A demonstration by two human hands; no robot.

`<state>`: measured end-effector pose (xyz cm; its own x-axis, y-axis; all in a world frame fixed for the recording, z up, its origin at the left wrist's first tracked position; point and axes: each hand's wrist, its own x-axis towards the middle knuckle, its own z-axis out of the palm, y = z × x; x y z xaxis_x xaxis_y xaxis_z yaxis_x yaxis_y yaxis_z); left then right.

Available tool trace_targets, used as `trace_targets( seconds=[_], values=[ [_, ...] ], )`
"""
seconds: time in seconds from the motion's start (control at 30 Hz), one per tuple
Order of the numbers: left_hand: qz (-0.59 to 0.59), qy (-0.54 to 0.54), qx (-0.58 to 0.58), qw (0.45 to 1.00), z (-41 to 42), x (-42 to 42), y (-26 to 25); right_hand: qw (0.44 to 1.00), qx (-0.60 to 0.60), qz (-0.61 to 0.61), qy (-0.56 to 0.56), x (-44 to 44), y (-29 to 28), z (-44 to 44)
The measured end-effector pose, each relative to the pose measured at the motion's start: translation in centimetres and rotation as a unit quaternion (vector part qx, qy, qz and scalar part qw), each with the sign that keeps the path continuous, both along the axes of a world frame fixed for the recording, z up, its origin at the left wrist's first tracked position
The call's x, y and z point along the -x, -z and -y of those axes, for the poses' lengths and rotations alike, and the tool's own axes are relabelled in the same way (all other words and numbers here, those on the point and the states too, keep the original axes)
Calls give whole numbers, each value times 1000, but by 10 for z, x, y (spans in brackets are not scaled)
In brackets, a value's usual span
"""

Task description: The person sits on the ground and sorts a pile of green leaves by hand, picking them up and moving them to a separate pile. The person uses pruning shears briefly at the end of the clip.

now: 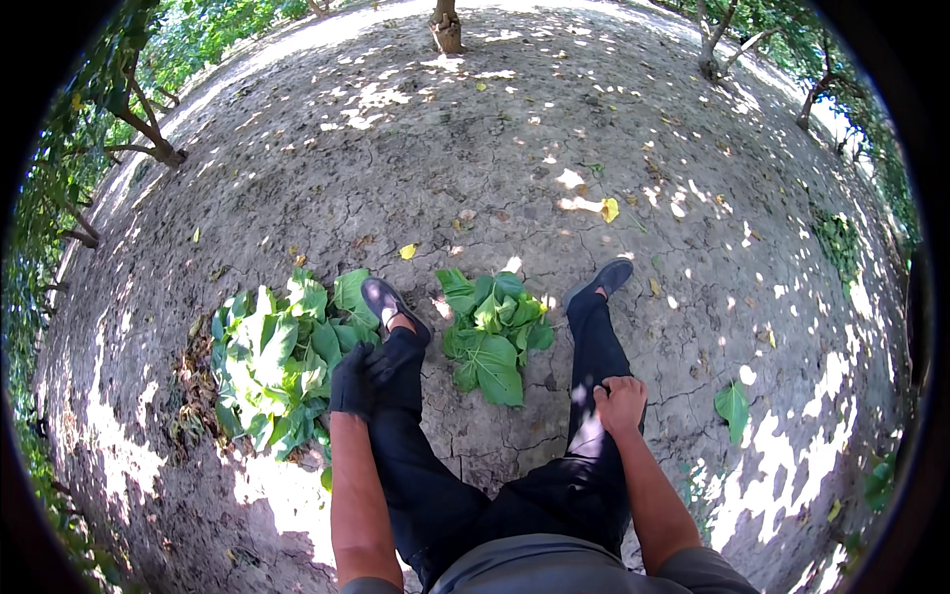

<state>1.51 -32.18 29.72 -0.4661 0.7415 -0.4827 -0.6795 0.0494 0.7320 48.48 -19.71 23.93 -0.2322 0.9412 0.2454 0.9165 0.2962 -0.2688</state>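
Note:
My left hand [358, 379], in a black glove, rests against the dark left trouser leg [415, 460] near the knee; its finger position is hard to make out. Bare, with fingers curled, my right hand [622, 403] lies on the right trouser leg [600, 349]. Just left of the gloved hand is a large heap of broad green leaves [278, 364]. A smaller pile of green leaves [493, 345] sits on the ground between my feet. The left shoe [393, 306] touches or overlaps the big heap's edge, while the right shoe [605, 280] stands apart from the small pile.
Dry, cracked soil [475, 163] spreads all around, dappled with sunlight. Withered brown leaves [194, 386] border the large heap. One green leaf [733, 412] lies to the right. A tree trunk [446, 28] rises ahead, with branching trees [152, 137] along the left and others at right.

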Motion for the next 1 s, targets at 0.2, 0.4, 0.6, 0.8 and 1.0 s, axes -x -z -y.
trace_targets(
  seconds=[0.2,0.4,0.6,0.8,1.0],
  values=[
    [7,-6,-9,1000,1,5,5,1000,18,-7,5,1,0,-1],
    [4,-7,-6,1000,1,5,8,999,29,-18,9,2,-2,0],
    [8,-2,-15,1000,2,7,7,1000,5,-9,-2,3,-3,0],
    [7,-4,-19,1000,-3,3,4,1000,14,-14,5,1,-3,0],
    [1,5,-1,1000,-1,-1,-2,999,34,-22,14,2,-7,1]
  ],
)
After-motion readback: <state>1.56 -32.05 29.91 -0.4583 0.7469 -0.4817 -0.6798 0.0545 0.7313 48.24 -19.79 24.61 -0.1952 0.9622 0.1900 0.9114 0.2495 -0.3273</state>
